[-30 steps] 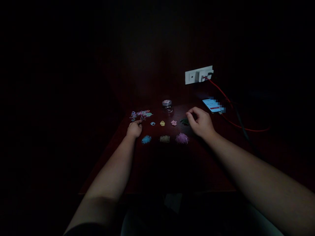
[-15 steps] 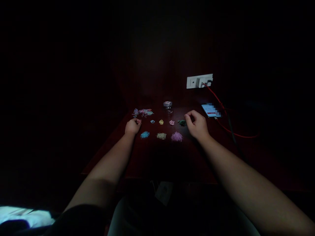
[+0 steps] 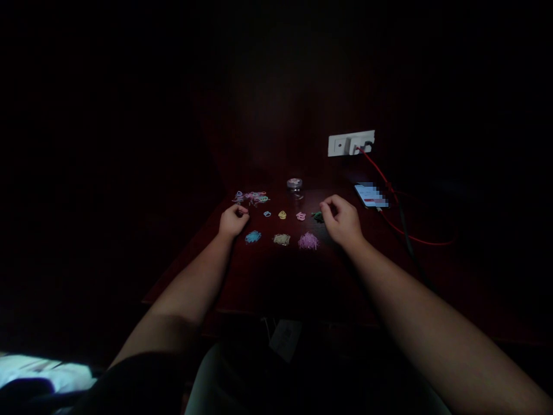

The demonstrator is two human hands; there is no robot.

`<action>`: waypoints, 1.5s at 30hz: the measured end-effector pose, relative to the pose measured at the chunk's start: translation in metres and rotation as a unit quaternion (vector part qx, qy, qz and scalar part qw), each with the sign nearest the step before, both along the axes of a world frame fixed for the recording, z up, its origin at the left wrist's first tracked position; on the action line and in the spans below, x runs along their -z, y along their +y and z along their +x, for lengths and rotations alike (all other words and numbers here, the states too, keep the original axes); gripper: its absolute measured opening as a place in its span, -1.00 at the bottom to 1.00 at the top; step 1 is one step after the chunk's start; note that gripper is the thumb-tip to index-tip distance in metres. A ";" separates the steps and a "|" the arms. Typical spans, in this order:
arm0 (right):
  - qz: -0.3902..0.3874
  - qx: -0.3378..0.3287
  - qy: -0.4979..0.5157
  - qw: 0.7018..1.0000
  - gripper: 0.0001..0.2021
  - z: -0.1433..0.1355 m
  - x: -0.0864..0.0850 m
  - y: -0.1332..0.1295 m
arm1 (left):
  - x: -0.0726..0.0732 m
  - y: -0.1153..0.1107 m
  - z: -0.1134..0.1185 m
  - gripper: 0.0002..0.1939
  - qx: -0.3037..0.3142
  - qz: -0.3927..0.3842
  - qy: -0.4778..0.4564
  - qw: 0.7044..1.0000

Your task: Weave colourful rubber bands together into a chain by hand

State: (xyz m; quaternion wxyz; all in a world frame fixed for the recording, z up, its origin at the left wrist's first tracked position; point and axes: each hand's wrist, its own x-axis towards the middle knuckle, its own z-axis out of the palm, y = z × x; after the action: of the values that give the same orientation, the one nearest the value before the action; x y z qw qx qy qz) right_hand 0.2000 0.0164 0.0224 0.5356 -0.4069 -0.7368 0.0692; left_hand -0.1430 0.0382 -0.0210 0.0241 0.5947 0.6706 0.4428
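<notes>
My left hand (image 3: 233, 221) rests at the left of the table, thumb and fingers curled together, just below a mixed heap of coloured rubber bands (image 3: 252, 198). Whatever it pinches is too small to make out. My right hand (image 3: 343, 219) is also closed in a pinch and partly covers a dark green pile (image 3: 318, 217); its contents cannot be seen. Between the hands lie small groups of bands: light blue (image 3: 267, 214), yellow (image 3: 282, 215) and pink (image 3: 300, 216). Nearer me are larger piles, blue (image 3: 253, 237), beige (image 3: 281, 239) and purple (image 3: 309, 241).
A clear lidded jar (image 3: 294, 187) stands behind the bands. At the right lies a phone (image 3: 369, 195) with a red cable (image 3: 415, 237) running to a wall socket (image 3: 339, 145). The dark red table (image 3: 259, 288) ends close to my lap; surroundings are very dark.
My right hand has shifted slightly left, covering more of the dark green pile. My left hand stays in nearly the same place, its fingers slightly re-posed.
</notes>
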 end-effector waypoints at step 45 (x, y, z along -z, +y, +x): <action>-0.035 -0.033 -0.021 0.999 -0.87 0.004 0.012 0.015 | -0.024 0.002 0.039 -0.77 0.179 0.120 -0.159 0.964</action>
State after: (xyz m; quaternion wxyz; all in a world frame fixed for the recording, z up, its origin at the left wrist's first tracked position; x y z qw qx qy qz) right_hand 0.2042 0.0313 0.0101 0.5033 -0.4021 -0.7578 0.1041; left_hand -0.1041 0.0399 0.0033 0.1373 0.6256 0.4826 0.5973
